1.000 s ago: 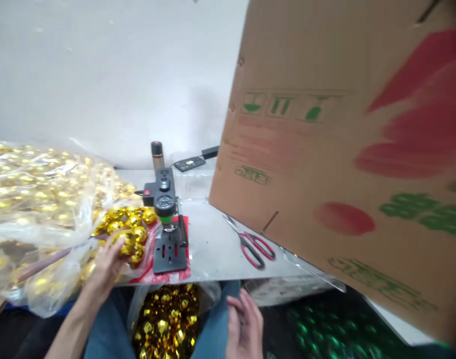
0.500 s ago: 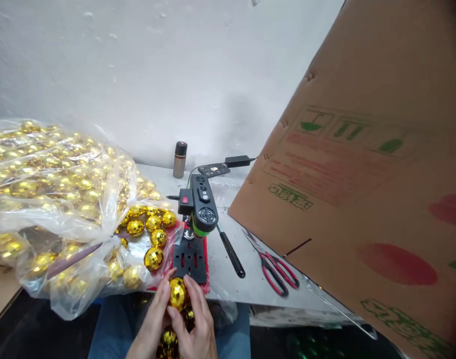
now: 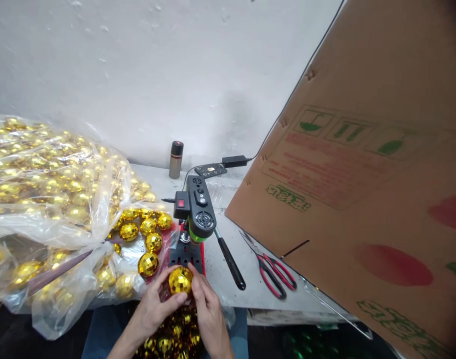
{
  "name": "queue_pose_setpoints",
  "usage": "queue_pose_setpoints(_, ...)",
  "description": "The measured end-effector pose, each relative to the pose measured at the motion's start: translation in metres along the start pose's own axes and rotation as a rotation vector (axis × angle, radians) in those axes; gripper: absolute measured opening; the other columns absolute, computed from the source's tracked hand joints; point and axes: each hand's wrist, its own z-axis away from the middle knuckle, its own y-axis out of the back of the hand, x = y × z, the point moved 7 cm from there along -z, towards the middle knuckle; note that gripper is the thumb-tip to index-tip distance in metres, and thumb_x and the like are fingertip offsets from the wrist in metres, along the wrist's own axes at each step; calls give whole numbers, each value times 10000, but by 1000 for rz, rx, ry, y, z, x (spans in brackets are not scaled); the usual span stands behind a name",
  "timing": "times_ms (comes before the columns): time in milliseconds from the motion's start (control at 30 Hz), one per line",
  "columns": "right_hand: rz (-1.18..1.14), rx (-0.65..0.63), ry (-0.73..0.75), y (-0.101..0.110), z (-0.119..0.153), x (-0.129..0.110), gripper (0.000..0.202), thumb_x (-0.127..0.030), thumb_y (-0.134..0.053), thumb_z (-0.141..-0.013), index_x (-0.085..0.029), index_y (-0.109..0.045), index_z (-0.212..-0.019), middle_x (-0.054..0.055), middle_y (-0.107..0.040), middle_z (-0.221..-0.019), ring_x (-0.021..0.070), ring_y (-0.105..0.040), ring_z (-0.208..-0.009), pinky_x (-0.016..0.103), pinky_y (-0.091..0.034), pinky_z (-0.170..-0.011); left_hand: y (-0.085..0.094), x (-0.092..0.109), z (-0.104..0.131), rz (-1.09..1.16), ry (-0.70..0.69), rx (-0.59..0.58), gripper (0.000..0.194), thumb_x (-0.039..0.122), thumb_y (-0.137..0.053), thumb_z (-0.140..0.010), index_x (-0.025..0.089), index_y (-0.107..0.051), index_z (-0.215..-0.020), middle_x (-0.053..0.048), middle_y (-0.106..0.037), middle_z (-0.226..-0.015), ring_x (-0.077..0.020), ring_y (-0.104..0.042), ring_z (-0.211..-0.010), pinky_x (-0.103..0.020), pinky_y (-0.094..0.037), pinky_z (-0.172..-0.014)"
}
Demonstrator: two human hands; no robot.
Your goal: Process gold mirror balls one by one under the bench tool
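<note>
A shiny gold mirror-tiled ball [image 3: 180, 280] is held between my two hands, in front of a small black bench drill press [image 3: 201, 207]. Fingers and thumb of my left hand [image 3: 158, 299] close on its left side. My right hand [image 3: 207, 304] grips it from the right. The ball is over the near end of the drill's slotted black base plate [image 3: 183, 253]; whether it touches the plate I cannot tell. Below my hands, more gold balls [image 3: 171, 339] lie in my lap. Several loose gold balls [image 3: 148, 264] rest on the table left of the drill.
A big clear plastic bag [image 3: 56, 199] full of gold balls fills the left. The drill's black lever handle [image 3: 232, 264] sticks out to the right, near red-handled scissors [image 3: 274, 274]. A large cardboard box [image 3: 343, 174] leans in from the right. A bottle [image 3: 176, 159] stands by the wall.
Both hands have lifted the ball forward, from the table's front edge to over the near end of the base plate. More of the balls in my lap now show.
</note>
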Motion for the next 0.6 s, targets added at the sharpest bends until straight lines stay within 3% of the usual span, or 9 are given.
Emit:
queue_pose_setpoints(133, -77, -54, -34, -7, 1, 6, 472, -554, -522, -1085, -247, -792, -1320, 81, -844, -1183, 181, -837, -885, 239, -682, -748, 5, -4, -6, 197, 32, 179, 885, 587, -993, -607, 197, -684, -1338, -150, -792, -1265, -369, -727, -1236, -479, -575, -1110)
queue_pose_setpoints(267, -17, 50, 75, -7, 1, -4, 403, -467, -545, -1090, -231, -786, -1311, 99, -808, -1294, 204, -795, -1169, 263, -660, -942, 0, 0, -9, 185, 6, 252, 846, 636, -980, -595, 194, -706, -1263, -118, -810, -1190, -342, -735, -1188, -448, -564, -1103)
queue_pose_setpoints(367, 9, 37, 174, -15, 0, -18, 343, -352, -516, -1103, -240, -796, -1266, 98, -827, -1222, 198, -803, -1139, 277, -663, -948, -1, 4, -7, 138, 35, 229, 803, 698, -943, -631, 160, -744, -1193, -119, -817, -1084, -342, -743, -1111, -434, -584, -1031)
queue_pose_setpoints(500, 11, 36, 211, -13, 1, -22, 323, -333, -532, -1098, -242, -811, -1232, 96, -832, -1204, 196, -808, -1119, 271, -669, -924, 5, 7, -8, 209, 59, 230, 899, 705, -949, -623, 148, -726, -1292, -102, -806, -1002, -284, -750, -930, -366, -605, -842)
queue_pose_setpoints(600, -8, 75, 137, 4, 0, -10, 342, -391, -543, -1093, -230, -839, -1150, 94, -848, -1130, 199, -823, -1052, 256, -674, -887, 13, 7, -16, 126, 40, 317, 1023, 772, -919, -603, 115, -684, -1350, -7, -718, -727, -181, -640, -641, -265, -499, -597)
